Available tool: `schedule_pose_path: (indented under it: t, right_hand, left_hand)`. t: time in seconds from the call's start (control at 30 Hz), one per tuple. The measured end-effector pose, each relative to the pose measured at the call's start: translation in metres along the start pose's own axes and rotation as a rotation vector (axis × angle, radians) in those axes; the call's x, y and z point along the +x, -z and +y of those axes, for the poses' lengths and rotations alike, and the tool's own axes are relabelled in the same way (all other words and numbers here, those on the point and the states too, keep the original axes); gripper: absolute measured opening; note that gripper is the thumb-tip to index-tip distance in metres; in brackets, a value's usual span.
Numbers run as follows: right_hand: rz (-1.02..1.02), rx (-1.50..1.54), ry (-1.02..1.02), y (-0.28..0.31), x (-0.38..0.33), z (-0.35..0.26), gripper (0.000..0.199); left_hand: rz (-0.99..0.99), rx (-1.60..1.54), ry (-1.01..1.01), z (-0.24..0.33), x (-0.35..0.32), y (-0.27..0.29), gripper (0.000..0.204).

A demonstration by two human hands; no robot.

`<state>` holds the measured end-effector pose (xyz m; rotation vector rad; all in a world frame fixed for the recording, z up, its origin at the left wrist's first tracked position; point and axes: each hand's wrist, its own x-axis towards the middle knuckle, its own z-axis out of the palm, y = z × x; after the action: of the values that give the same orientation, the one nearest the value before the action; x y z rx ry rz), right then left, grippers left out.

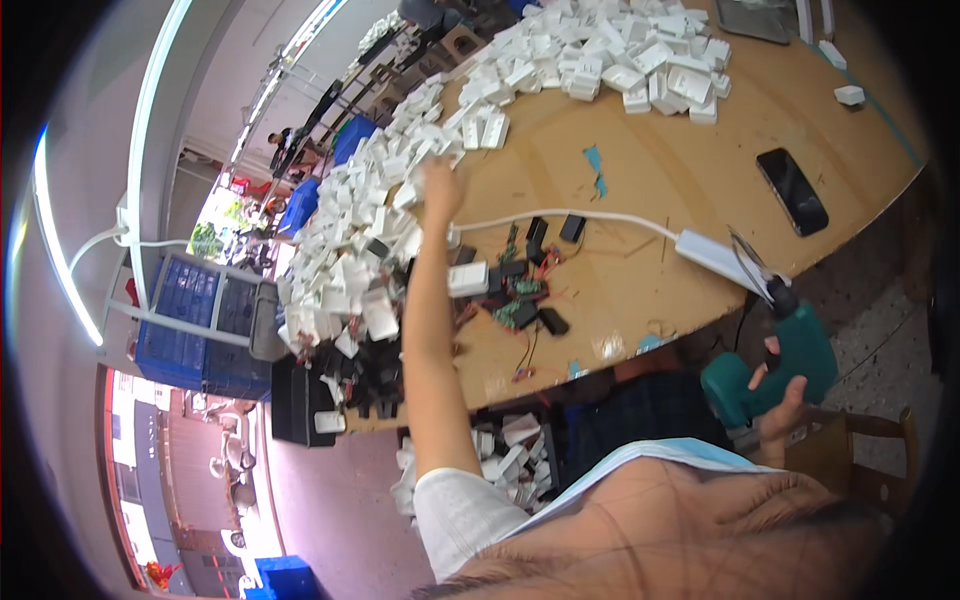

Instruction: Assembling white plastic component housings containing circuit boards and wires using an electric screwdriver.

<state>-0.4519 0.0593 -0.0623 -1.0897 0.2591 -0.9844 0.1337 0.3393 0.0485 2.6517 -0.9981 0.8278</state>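
My left arm stretches across the table, and my left hand [441, 188] is at the edge of a long heap of white plastic casings [375, 190]. Motion smears its fingers, so whether it holds a casing cannot be made out. At the right, beyond the table's near edge, my right hand [785, 405] is closed around the grip of a green cordless electric screwdriver [808, 345], whose dark nose points up toward the table edge. Between the hands lie small black boxes [536, 232] and thin coloured wires [525, 287]. One white casing [467, 279] lies beside them.
A white power strip [715, 258] with its cable lies at the table's right edge, near a black phone [793, 190]. More white casings [610, 50] cover the far side. A black bin [295, 400] stands at the left corner. Blue crates [180, 330] are stacked beyond it.
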Motion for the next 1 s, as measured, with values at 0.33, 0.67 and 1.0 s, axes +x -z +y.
schedule_pose_path:
  t: [0.33,0.67,1.0]
  right_hand:
    - [0.118,-0.001,0.018,0.041,0.023,0.0,0.075]
    - [0.067,-0.051,-0.006,0.027,0.026,-0.003,0.081]
    - [-0.119,-0.04,-0.011,0.02,-0.003,-0.01,0.071]
  left_hand:
    - [-0.181,-0.081,0.262,0.028,0.044,-0.166,0.028]
    - [0.141,-0.079,-0.078,0.176,-0.09,0.04,0.011]
    - [-0.082,-0.055,-0.289,0.28,-0.235,0.066,0.047]
